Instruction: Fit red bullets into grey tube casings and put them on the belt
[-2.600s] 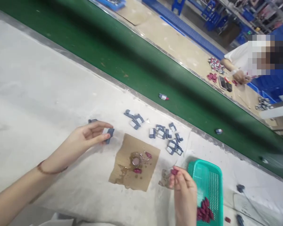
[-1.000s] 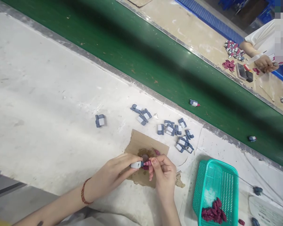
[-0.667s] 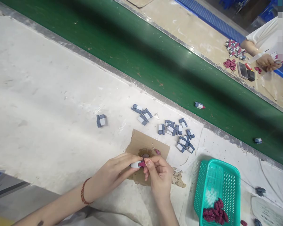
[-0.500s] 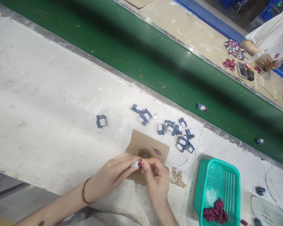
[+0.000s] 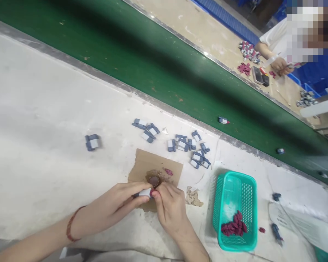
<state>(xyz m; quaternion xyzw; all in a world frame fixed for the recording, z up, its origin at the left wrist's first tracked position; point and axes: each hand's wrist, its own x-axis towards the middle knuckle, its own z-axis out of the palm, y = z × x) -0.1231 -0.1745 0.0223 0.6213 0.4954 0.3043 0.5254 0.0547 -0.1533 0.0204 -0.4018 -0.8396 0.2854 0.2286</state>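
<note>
Between the thumb and fingers of my left hand (image 5: 106,209) is a small white and blue-grey plastic part (image 5: 145,193). My right hand (image 5: 171,209) pinches a maroon piece (image 5: 152,193) at that part's right end, its thumb pressed against it. Both hands are over a torn sheet of cardboard (image 5: 142,163). Just beyond the fingers a round dark cap (image 5: 154,181) sits in a wet-looking stain on the cardboard. Another maroon piece (image 5: 168,171) lies there too. My fingers hide how the held pieces meet.
Several blue-grey and white parts (image 5: 182,145) lie beyond the cardboard, one part (image 5: 93,142) farther left. A green basket (image 5: 216,203) holds maroon pieces (image 5: 235,226) at right. A green conveyor belt (image 5: 164,83) carries a few parts. Across it, a co-worker's hands (image 5: 281,66) handle something.
The camera view has shifted, so most things appear farther left. Both hands stay together on the part, which shows more of its blue-grey end, and the right thumb presses on the maroon piece.
</note>
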